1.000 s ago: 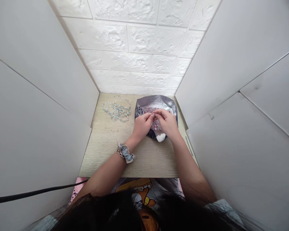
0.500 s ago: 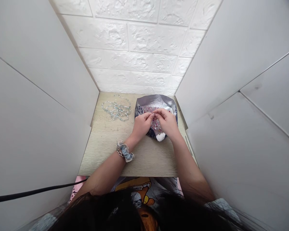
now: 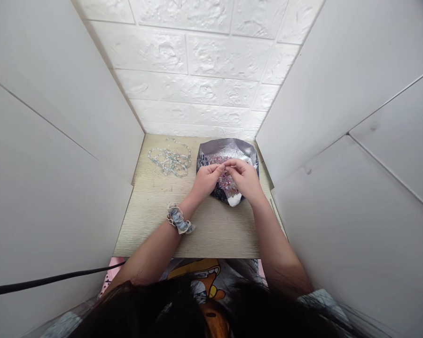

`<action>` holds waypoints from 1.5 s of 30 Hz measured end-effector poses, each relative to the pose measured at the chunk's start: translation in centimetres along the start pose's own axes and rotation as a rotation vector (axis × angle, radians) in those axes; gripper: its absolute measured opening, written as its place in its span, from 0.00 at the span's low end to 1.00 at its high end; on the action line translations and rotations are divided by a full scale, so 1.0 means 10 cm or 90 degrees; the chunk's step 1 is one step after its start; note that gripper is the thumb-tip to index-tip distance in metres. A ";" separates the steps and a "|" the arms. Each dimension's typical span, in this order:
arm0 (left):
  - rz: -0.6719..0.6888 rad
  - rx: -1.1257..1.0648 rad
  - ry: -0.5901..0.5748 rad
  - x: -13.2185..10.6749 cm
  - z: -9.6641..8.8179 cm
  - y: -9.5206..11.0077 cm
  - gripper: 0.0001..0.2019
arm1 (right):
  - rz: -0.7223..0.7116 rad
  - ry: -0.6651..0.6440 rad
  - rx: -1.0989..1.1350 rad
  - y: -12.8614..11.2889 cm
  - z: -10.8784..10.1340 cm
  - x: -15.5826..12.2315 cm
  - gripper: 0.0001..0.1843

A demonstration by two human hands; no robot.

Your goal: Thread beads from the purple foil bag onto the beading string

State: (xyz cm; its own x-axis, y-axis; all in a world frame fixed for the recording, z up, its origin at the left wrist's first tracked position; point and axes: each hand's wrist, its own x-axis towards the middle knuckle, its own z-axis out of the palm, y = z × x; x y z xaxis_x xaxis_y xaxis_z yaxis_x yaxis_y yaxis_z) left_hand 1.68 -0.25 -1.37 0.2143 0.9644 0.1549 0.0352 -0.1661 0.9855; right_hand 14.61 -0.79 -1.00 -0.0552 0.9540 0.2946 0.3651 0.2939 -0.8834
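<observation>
Over a bag [image 3: 229,146] with a silvery inside, my two hands meet fingertip to fingertip. Small pink and multicoloured beads [image 3: 229,185] lie in the bag. My left hand [image 3: 207,180] comes in from the left, its thumb and fingers pinched together. From the right, my right hand [image 3: 245,180] is pinched against the left fingertips. Whatever sits between the fingers is too small and hidden to make out. Left of the bag, a long string of pale green and white beads [image 3: 172,162] lies in loose loops on the wooden tabletop [image 3: 155,211].
White panels [image 3: 63,94] rise close on the left and the right. A white brick-patterned wall [image 3: 204,56] stands behind the tabletop. A black cable [image 3: 56,279] crosses at lower left. A scrunchie [image 3: 179,221] and a chain bracelet circle my left wrist.
My left wrist has shifted slightly to the left and up. Both hands stay pinched together over the bag, with only a small change in the fingers. The bead string has not moved.
</observation>
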 end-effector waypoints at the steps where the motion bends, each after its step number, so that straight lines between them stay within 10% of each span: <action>1: -0.004 -0.006 -0.003 0.00 0.00 0.00 0.16 | 0.001 0.000 0.008 0.00 0.00 0.00 0.07; 25: -0.025 0.035 -0.010 0.02 -0.04 -0.01 0.17 | -0.095 0.073 -0.118 -0.03 -0.02 -0.03 0.04; 45: -0.128 -0.022 -0.060 0.03 -0.03 0.03 0.10 | -0.141 -0.029 -0.194 -0.08 0.01 -0.05 0.07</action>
State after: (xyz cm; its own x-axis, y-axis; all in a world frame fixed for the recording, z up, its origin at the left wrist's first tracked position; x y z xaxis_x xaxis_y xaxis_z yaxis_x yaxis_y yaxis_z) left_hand 1.48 0.07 -1.05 0.2964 0.9538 -0.0503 0.0531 0.0361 0.9979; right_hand 14.26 -1.50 -0.49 -0.2019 0.8732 0.4436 0.5993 0.4684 -0.6492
